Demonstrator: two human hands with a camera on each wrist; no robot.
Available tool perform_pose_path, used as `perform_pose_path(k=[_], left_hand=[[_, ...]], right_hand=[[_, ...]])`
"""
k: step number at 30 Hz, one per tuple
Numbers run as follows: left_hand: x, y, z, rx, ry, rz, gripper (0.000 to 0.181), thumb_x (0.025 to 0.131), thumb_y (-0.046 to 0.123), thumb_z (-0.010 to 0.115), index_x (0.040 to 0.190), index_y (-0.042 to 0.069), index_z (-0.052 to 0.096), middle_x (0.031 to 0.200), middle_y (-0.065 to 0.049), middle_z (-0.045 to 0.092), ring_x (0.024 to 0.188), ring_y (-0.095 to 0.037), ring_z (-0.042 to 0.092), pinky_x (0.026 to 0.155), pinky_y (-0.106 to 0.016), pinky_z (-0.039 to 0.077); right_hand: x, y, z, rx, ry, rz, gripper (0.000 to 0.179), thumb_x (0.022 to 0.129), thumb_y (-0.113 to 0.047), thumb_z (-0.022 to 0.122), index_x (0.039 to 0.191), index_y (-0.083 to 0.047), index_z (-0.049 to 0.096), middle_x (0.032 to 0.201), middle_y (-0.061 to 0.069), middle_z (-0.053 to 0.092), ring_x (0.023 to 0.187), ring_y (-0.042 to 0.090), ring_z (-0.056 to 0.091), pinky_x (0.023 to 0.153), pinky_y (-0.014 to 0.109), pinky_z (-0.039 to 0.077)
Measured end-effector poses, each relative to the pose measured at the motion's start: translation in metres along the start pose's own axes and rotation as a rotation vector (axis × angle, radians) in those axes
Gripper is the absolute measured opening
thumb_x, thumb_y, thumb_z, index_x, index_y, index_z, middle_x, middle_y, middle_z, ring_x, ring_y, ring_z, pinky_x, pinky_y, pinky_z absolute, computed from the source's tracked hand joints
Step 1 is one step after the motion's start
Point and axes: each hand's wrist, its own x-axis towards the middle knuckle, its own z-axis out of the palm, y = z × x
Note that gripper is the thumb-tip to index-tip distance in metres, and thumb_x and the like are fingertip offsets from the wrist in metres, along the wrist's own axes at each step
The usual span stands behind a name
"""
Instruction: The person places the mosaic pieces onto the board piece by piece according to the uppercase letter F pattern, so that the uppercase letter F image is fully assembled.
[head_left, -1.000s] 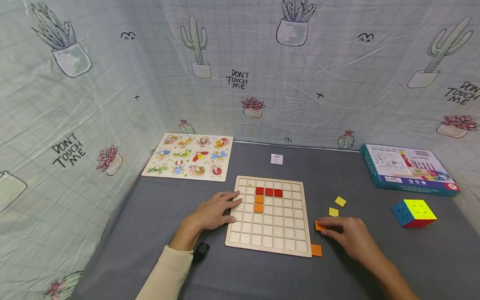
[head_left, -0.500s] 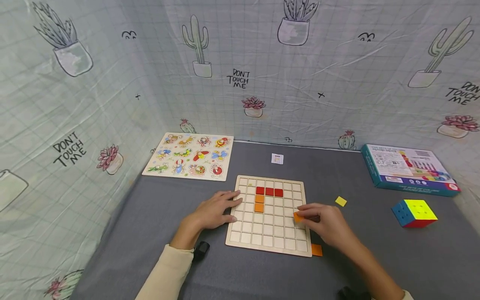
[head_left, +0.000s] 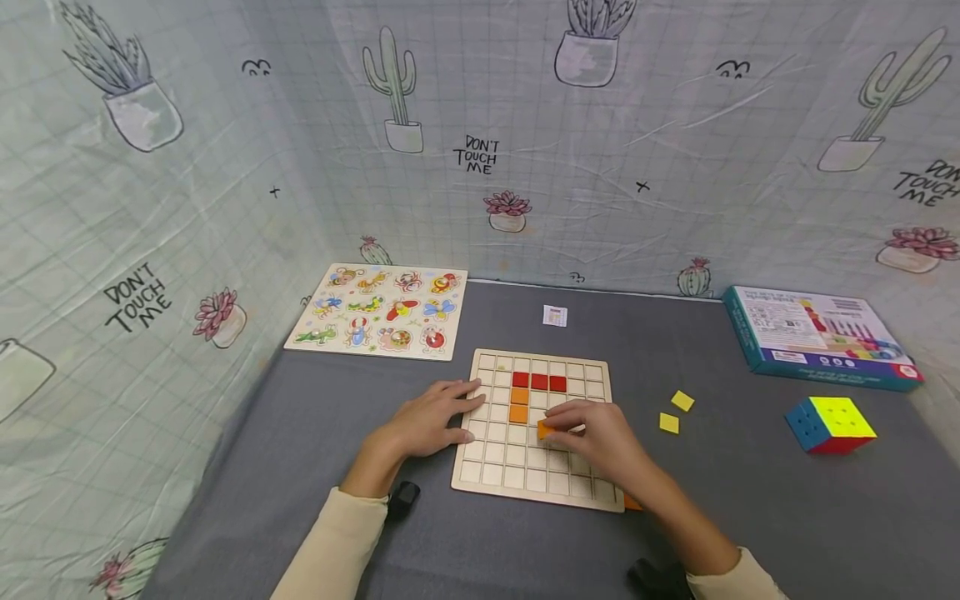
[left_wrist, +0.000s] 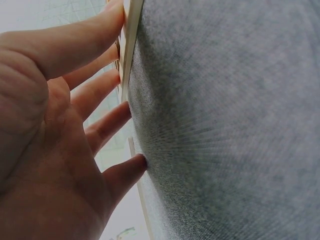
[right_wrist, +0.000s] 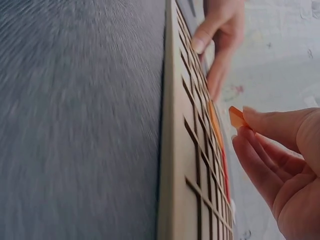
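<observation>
A wooden grid board (head_left: 495, 475) lies on the grey cloth, with three red tiles (head_left: 539, 382) in a row and two orange tiles (head_left: 518, 403) below the leftmost red one. My left hand (head_left: 429, 423) rests at the board's left edge, fingertips and thumb on its rim. Between thumb and fingers, my right hand (head_left: 600, 437) pinches an orange square tile (right_wrist: 236, 117), held just above the board's middle; the right wrist view shows a gap beneath it. Another orange tile (head_left: 632, 503), partly hidden by the right forearm, lies at the board's lower right corner.
Two yellow tiles (head_left: 669, 423) lie right of the board. Farther right are a puzzle cube (head_left: 831, 426) and a flat box (head_left: 825, 337). An insect puzzle board (head_left: 378, 312) lies at the back left, a small printed card (head_left: 555, 316) behind the grid.
My right hand has picked up an orange tile from the cloth right of the board and carried it left over the grid. The left hand has stayed in place.
</observation>
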Motion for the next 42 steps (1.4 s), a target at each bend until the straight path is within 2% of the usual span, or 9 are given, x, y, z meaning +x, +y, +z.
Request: perform_pose_path(k=[5,12,21,29,42], left_hand=[[0.001,-0.001,0.0,0.008,-0.002,-0.007,0.062,0.097,0.031,0.07,0.153,0.02,0.049,0.169,0.002,0.032,0.156,-0.03,0.028,0.114,-0.065,0.037],[0.003,-0.002,0.001,0.003,0.001,-0.01,0.061,0.097,0.031,0.07,0.153,0.022,0.048,0.169,0.003,0.031,0.156,-0.029,0.028,0.113,-0.066,0.037],[0.003,-0.002,0.002,0.006,0.015,-0.012,0.061,0.096,0.031,0.071,0.153,0.022,0.05,0.169,0.003,0.033,0.156,-0.029,0.029,0.112,-0.066,0.038],[0.002,-0.001,0.002,0.002,0.015,-0.013,0.06,0.096,0.03,0.071,0.152,0.021,0.05,0.168,0.003,0.033,0.155,-0.029,0.029,0.112,-0.067,0.038],[0.003,0.0,0.004,-0.004,0.02,-0.021,0.061,0.096,0.029,0.072,0.152,0.022,0.051,0.168,0.004,0.033,0.155,-0.029,0.029,0.112,-0.068,0.037]], right_hand=[[0.008,-0.006,0.016,0.01,0.0,-0.023,0.019,0.079,-0.015,0.087,0.096,-0.008,0.084,0.1,0.004,0.081,0.102,0.023,0.076,0.077,0.025,0.061],[0.013,-0.01,0.029,0.009,0.029,-0.038,0.017,0.078,-0.014,0.088,0.093,-0.008,0.084,0.098,0.003,0.081,0.099,0.02,0.077,0.076,0.022,0.06],[0.017,-0.012,0.038,-0.017,0.04,-0.038,0.015,0.078,-0.011,0.088,0.092,-0.009,0.084,0.096,0.0,0.081,0.097,0.017,0.077,0.082,0.029,0.061],[0.016,-0.014,0.044,-0.018,0.039,-0.018,0.016,0.078,-0.009,0.087,0.093,-0.008,0.084,0.099,0.002,0.081,0.095,0.017,0.078,0.08,0.027,0.061],[0.013,-0.017,0.047,-0.098,0.087,-0.011,0.014,0.078,-0.009,0.087,0.092,-0.01,0.084,0.094,0.002,0.082,0.096,0.016,0.078,0.08,0.031,0.062]])
